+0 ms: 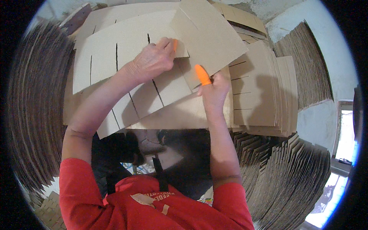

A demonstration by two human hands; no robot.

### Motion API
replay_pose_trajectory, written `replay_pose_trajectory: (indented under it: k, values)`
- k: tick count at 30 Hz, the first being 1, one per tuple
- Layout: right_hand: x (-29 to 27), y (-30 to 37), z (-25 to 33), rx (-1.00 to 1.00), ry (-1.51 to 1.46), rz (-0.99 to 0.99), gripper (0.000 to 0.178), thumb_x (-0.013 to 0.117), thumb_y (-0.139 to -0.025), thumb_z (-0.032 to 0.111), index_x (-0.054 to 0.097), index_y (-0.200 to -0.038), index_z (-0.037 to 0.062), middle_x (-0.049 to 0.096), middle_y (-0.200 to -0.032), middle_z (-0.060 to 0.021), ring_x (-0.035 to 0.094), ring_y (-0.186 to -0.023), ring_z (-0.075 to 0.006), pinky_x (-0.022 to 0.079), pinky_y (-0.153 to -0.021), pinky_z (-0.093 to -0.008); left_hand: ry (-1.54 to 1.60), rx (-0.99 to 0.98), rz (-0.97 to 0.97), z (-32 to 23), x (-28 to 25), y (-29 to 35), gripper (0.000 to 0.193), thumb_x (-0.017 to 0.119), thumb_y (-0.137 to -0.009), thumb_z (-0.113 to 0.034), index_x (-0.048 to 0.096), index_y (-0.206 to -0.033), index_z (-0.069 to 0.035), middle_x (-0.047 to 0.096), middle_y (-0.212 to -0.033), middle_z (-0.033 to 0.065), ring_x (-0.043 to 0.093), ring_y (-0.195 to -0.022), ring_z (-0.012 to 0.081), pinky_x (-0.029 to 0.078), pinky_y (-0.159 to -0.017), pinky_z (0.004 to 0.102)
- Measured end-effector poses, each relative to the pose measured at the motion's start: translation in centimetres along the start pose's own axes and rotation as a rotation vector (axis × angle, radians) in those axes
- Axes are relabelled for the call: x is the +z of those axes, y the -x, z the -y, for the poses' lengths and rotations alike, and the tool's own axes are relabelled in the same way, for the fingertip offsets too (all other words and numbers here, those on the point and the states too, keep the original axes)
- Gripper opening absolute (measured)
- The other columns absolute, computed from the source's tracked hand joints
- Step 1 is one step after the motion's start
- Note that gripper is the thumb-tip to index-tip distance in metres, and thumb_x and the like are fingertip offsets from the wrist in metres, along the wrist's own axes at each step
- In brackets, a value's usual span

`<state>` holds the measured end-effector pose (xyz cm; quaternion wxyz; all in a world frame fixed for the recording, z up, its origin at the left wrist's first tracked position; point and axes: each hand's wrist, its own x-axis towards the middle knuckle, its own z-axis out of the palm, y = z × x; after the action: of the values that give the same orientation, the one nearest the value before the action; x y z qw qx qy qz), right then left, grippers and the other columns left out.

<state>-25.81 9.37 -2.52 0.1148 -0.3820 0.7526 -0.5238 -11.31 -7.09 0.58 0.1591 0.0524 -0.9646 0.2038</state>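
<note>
My left hand (156, 55) is closed on the right end of a slotted cardboard sheet (103, 57), which it tilts over another slotted sheet (142, 97) beneath. An orange finger cover (175, 45) shows at its fingertips. My right hand (215, 89) grips the near edge of a plain-looking cardboard sheet (211, 36) that slants up toward the far side. Its thumb wears an orange cover (202, 74) and lies over that sheet; the other fingers are mostly hidden. The two upper sheets overlap between my hands.
Slotted cardboard pieces (257, 92) are stacked on the right of the work surface (176, 113). Tall rows of cardboard (40, 103) stand at the left, with more at the far right (306, 61) and near right (283, 172). A bright window (345, 134) is beyond.
</note>
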Motion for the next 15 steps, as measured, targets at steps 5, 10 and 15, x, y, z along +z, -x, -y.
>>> replay_pose_trajectory:
  k: [5, 10, 15]
  values:
    - [-0.6, -0.3, 2.2, -0.016, -0.092, -0.057, 0.018, 0.049, -0.074, -0.017, 0.060, -0.084, -0.0062, 0.057, -0.065, -0.0086, 0.053, -0.043, -0.0121, 0.043, -0.037, -0.0260, 0.347, -0.087, 0.130, -6.5, -3.0, 0.1, 0.025, 0.062, -0.084, -0.022, 0.063, -0.098, -0.002, 0.055, -0.088, 0.0157, 0.060, -0.086, 0.0245, 0.057, -0.054, 0.0307]
    - [-1.0, 0.4, 1.9, 0.037, -0.041, -0.086, 0.017, 0.049, -0.076, -0.017, 0.061, -0.082, -0.0061, 0.057, -0.065, -0.0080, 0.050, -0.041, -0.0103, 0.041, -0.034, -0.0262, 0.613, -0.139, -0.077, -6.0, -3.8, 1.2, 0.044, 0.072, -0.075, -0.028, 0.064, -0.103, 0.005, 0.063, -0.107, 0.0187, 0.062, -0.082, 0.0266, 0.056, -0.067, 0.0367]
    - [-0.7, 0.3, -0.3, -0.039, -0.020, -0.107, 0.012, 0.053, -0.078, -0.016, 0.059, -0.078, -0.0057, 0.053, -0.058, -0.0047, 0.047, -0.039, -0.0089, 0.036, -0.033, -0.0255, 0.366, -0.534, -0.259, 3.7, 3.5, 1.3, 0.056, 0.074, -0.078, -0.036, 0.059, -0.121, -0.003, 0.065, -0.104, 0.0142, 0.060, -0.094, 0.0300, 0.051, -0.076, 0.0395]
